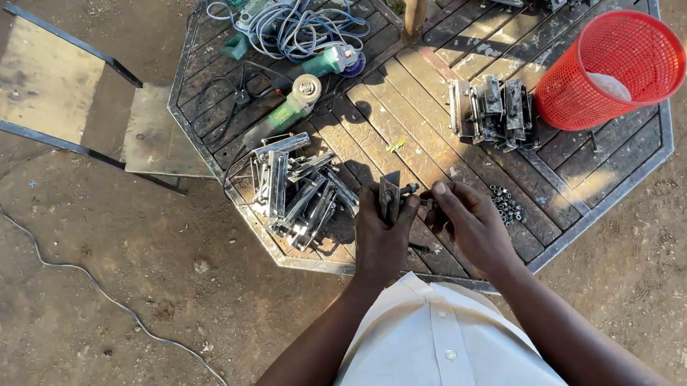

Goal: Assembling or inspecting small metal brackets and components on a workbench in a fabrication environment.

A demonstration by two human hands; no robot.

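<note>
My left hand point(380, 239) grips a small grey metal bracket point(389, 194) upright over the near edge of a wooden slatted table point(402, 108). My right hand point(468, 223) is closed beside it, its thumb and fingers pinching a small dark bolt-like piece point(417, 192) that sticks out of the bracket's right side. A pile of similar metal brackets point(299, 188) lies just left of my left hand. A small heap of dark nuts point(508, 204) sits to the right of my right hand.
A second stack of metal brackets point(491, 110) lies mid-table beside a tipped red mesh basket point(609, 70). Green angle grinders point(289, 108) and coiled cables point(300, 27) lie at the far left. A metal-framed chair point(71, 99) stands left of the table. A cable point(83, 276) runs across the dirt.
</note>
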